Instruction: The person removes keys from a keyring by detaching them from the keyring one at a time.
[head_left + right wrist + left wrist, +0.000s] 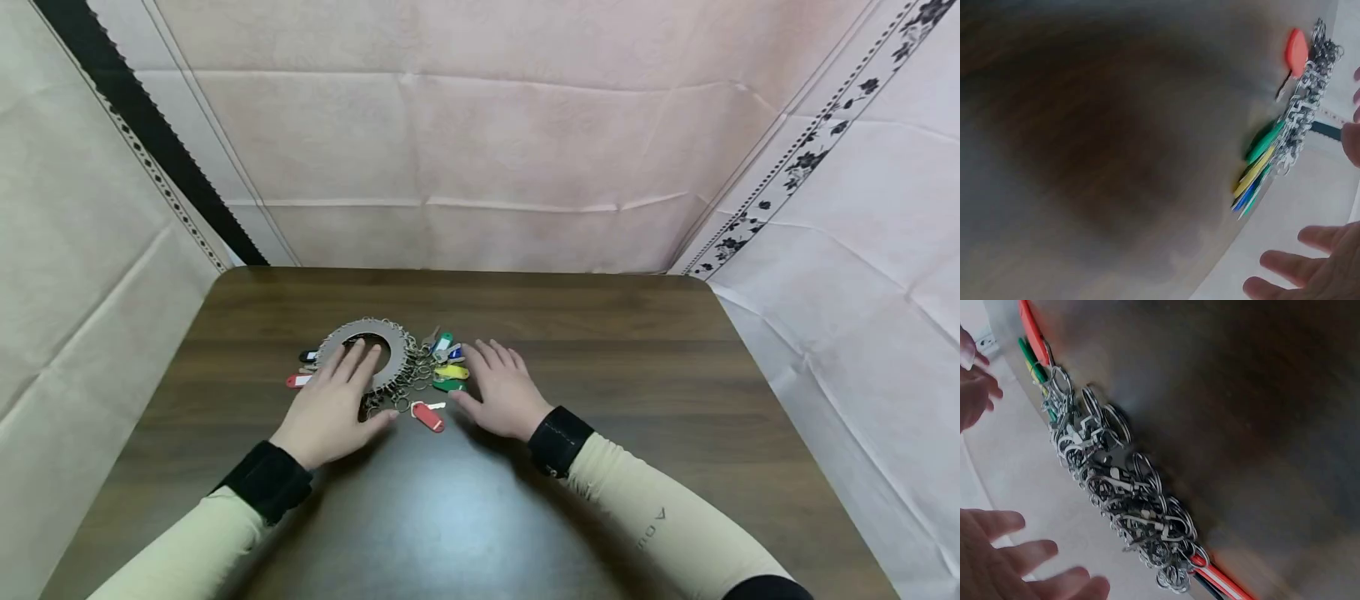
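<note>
A flat grey ring [398, 354] lies on the table, its rim crowded with small metal split rings and clips [1116, 481]. My left hand [330, 417] hovers over its near left part, fingers spread and relaxed, holding nothing. Key tags fan out on the right: green, blue, yellow [452, 372] and a lower green one [450, 386]. Beside these tags is my right hand [506, 392], fingers loosely extended and gripping nothing. A red tag [428, 417] with a key lies nearest me, between the hands. Another red tag [298, 381] and a black tag [307, 356] stick out left.
The brown wooden table [600, 333] has rounded far corners. Pale creased cloth [487, 150] hangs behind it and on both sides, with a black strip at left and a floral border at right.
</note>
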`<action>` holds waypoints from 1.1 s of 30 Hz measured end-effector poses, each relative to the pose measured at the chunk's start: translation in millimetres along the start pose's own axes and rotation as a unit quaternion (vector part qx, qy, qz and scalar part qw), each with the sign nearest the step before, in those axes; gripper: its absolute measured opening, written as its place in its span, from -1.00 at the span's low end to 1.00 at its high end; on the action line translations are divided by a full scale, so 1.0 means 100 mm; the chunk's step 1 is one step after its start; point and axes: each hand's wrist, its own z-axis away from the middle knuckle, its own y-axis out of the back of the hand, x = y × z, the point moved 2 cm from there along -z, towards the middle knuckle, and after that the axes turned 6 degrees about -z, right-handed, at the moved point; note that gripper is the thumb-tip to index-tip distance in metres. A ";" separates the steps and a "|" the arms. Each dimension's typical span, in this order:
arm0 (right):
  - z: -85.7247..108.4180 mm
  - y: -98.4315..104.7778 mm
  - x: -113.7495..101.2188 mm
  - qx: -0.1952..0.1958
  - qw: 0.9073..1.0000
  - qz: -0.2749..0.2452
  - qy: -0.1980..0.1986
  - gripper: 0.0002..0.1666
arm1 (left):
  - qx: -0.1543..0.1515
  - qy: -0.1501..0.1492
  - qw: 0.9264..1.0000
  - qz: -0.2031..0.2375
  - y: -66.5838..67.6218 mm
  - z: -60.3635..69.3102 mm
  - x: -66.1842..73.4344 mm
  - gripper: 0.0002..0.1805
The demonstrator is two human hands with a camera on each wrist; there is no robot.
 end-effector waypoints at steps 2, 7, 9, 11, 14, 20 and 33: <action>-0.02 -0.02 -0.08 -0.003 1.000 0.002 0.024 -0.07 | -0.003 -0.022 1.000 0.007 -0.01 -0.03 0.04 0.07; -0.07 -0.09 -0.25 -0.013 0.997 0.014 0.076 -0.14 | 0.018 -0.075 0.997 -0.010 -0.04 -0.10 0.11 0.01; -0.10 -0.13 -0.31 -0.016 0.995 0.022 0.098 -0.18 | 0.028 -0.096 0.995 -0.022 -0.05 -0.13 0.13 -0.05; -0.13 -0.17 -0.37 -0.018 0.993 0.030 0.115 -0.21 | 0.028 -0.110 0.993 -0.030 -0.06 -0.15 0.15 -0.11; -0.17 -0.22 -0.44 -0.020 0.991 0.039 0.126 -0.27 | 0.022 -0.117 0.992 -0.045 -0.07 -0.16 0.15 -0.19; -0.23 -0.31 -0.50 -0.006 0.992 0.037 0.117 -0.44 | 0.008 -0.119 0.991 -0.062 -0.09 -0.19 0.13 -0.32; -0.25 -0.35 -0.54 0.019 0.993 0.034 0.109 -0.83 | 0.031 -0.137 0.988 -0.058 -0.19 -0.25 0.15 -0.64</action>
